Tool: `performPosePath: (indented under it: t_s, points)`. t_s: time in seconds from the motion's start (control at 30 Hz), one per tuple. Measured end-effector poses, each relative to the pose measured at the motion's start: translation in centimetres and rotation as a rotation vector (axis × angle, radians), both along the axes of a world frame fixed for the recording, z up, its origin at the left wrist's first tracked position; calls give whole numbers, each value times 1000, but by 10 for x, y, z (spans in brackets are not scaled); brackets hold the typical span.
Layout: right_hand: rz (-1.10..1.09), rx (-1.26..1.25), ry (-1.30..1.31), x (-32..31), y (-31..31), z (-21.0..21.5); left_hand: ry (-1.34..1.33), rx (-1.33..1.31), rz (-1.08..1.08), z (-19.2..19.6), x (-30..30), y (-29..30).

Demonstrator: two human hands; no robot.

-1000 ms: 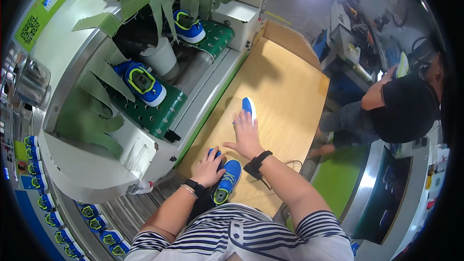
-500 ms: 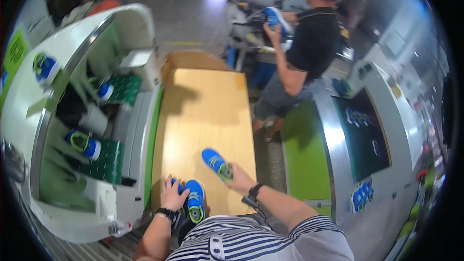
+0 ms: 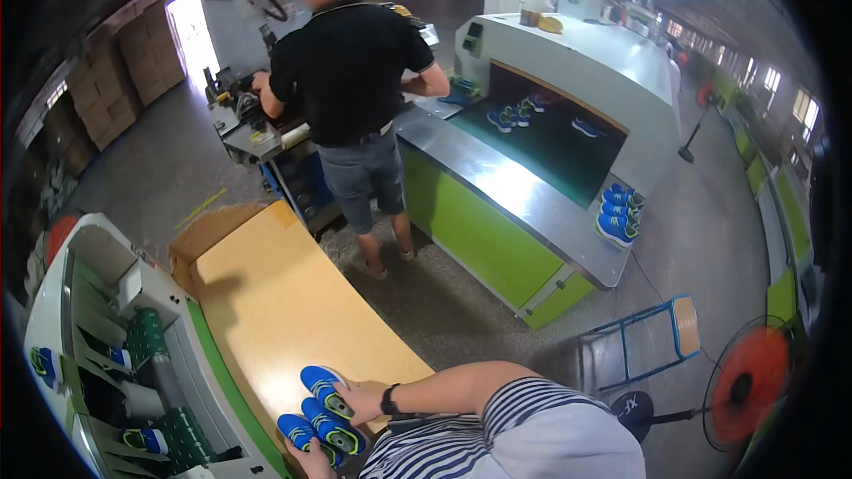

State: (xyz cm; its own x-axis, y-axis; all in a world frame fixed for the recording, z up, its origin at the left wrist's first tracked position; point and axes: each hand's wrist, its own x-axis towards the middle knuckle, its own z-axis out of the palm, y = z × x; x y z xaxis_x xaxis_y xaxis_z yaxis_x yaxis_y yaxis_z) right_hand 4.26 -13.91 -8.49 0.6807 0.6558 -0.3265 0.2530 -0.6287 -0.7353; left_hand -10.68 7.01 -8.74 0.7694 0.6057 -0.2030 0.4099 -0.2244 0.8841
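Observation:
Three blue sneakers with lime-green linings are side by side at the near end of the light wooden table. My right hand grips the heel end of the far sneaker, its toe pointing left and away. The middle sneaker sits against it, with neither hand plainly on it. My left hand is closed round the heel side of the nearest sneaker, partly cut off by the lower edge. Several fingers of both hands are hidden.
Left of the table stands a white machine with a green conveyor carrying sneakers. Beyond, a person in a black shirt works at a bench. A conveyor machine at right has several sneakers on its metal ledge. A trolley and red fan stand near right.
My view has swung to the right. My right hand has brought its sneaker in beside the other two. The person, who held up a sneaker before, now faces the bench with their back to me.

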Motion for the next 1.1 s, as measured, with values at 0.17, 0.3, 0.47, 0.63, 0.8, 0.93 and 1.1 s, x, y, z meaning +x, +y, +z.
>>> performPosePath:
  t_s: [0.17,0.3,0.47,0.63,0.8,0.93,1.1]
  points:
    - [230,295,542,40,-20,-39,287,352,-49,12,5,-5]
    - [-103,135,427,30,-134,-56,170,904,-147,33,4,-42]
    - [-591,131,293,-27,-285,-99,432,965,-432,63,11,-92]
    - [-853,-376,252,-134,-451,-173,392,1048,-300,51,12,-106]
    - [-954,-746,376,-273,-572,-237,298,1077,-238,39,9,-111]
    - [-974,-728,445,-367,-604,-296,349,1055,-229,42,9,-113]
    - [-772,-617,436,-412,-630,-333,65,944,-214,14,9,-96]
